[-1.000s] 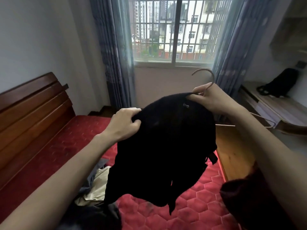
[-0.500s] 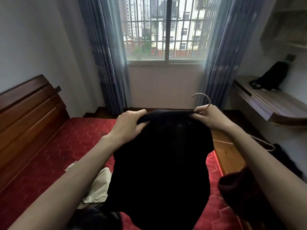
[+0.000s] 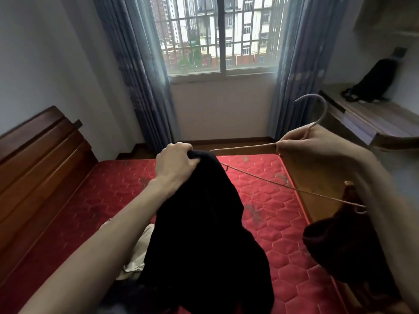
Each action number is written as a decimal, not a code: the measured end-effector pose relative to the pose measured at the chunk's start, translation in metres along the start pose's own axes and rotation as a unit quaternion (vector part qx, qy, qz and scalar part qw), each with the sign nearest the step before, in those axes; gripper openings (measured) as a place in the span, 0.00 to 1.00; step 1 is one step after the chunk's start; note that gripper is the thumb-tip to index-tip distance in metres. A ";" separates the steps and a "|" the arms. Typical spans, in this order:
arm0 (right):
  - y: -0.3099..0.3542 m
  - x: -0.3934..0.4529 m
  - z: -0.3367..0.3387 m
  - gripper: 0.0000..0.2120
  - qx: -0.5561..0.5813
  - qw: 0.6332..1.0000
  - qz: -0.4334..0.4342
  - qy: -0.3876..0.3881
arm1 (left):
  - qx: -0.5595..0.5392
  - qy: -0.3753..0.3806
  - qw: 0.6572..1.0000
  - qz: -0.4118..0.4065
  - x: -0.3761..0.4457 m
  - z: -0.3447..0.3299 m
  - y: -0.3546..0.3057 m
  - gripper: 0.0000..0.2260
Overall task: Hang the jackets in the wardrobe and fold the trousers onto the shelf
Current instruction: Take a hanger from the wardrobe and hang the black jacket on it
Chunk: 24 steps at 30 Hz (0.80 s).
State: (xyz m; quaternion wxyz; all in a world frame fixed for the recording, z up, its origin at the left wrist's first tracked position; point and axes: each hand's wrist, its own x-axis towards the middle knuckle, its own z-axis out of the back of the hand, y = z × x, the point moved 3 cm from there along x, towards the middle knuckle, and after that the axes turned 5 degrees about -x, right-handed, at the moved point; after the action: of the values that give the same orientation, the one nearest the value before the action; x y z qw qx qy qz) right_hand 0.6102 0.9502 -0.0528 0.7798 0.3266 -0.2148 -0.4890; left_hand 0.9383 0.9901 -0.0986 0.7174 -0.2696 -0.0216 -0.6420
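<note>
A black garment (image 3: 204,234) hangs down over the red mattress (image 3: 272,200), bunched at its top in my left hand (image 3: 175,162). To its right my right hand (image 3: 301,143) grips a thin pale hanger (image 3: 317,109) just below its hook. The hanger's left end reaches the garment's top beside my left hand. Its lower bar runs down to the right, past my right forearm. A dark reddish garment (image 3: 344,245) hangs under my right arm. I cannot tell what kind of clothing either piece is.
A pale cloth (image 3: 138,254) and darker clothes lie on the bed below my left arm. The wooden headboard (image 3: 38,162) runs along the left. A wooden desk (image 3: 371,123) with a black bag (image 3: 374,80) stands at the right. Curtains frame the barred window (image 3: 217,35).
My right hand has pulled the hanger out to the right, so most of it now shows bare. The black garment now hangs from my left hand only.
</note>
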 end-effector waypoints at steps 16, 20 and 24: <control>0.028 0.019 -0.077 0.09 -0.027 0.996 -0.015 0.084 | 0.034 0.004 0.999 -0.019 -0.006 -0.016 -0.018 0.11; 0.017 0.038 -0.126 0.11 0.006 1.000 -0.011 0.008 | 0.024 0.021 0.999 -0.024 -0.014 -0.020 -0.031 0.09; 0.006 0.049 -0.160 0.13 0.062 0.998 -0.010 -0.032 | -0.003 0.042 0.999 -0.026 -0.024 -0.024 -0.041 0.07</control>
State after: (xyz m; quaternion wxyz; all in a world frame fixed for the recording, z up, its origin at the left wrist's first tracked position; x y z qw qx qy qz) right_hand 0.7396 0.9560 -0.1586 0.7458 0.3605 -0.2664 -0.4928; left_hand 0.8880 1.0009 -0.1135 0.6999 -0.2440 0.0035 -0.6713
